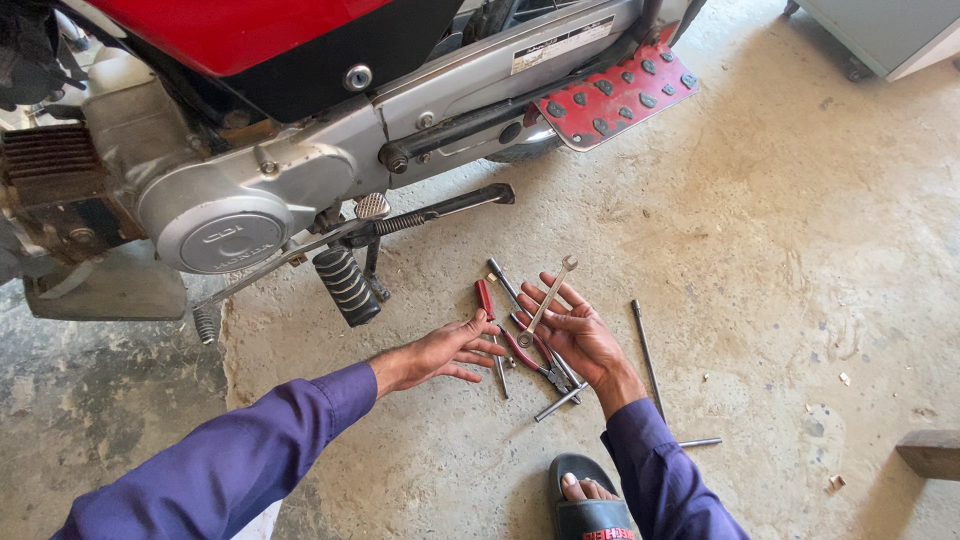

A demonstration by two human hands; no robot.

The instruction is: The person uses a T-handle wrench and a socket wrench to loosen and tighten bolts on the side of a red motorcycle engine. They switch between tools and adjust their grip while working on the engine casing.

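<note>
The right hand [580, 335] lies palm up over a scatter of tools on the concrete floor [780, 260], with a slim double-ended spanner [546, 300] resting across its palm and fingers. The fingers are loosely curled, cradling rather than clamping, with the thumb beside the shaft. The spanner runs from the palm toward 1 o'clock, its open jaw end clear of the fingertips.

The left hand [440, 355] reaches flat and low from 8 o'clock, fingers spread and open, holding nothing; its fingertips are just beside a red-handled screwdriver [487, 300] and the pliers [530, 355] lying under the right hand.

The spanner looks like plain steel: stiff, light for one hand, not fragile. It probably carries some oil, so it may be slippery. The flat mid-shaft seems the best place to grip, leaving either end free.

A thin rod [646, 345] lies at 3 o'clock of the right hand, well apart from the pile, and a short pin [700, 442] lies near the sleeve.

At 11 o'clock stands a motorcycle [300, 120]. A long pale rectangular label [562, 44] with dark print sits on its grey chain cover, at 12 o'clock of the hands. The round grey engine cover [225, 235] bears raised lettering. A red studded footplate [620, 95] juts out at 1 o'clock.
</note>
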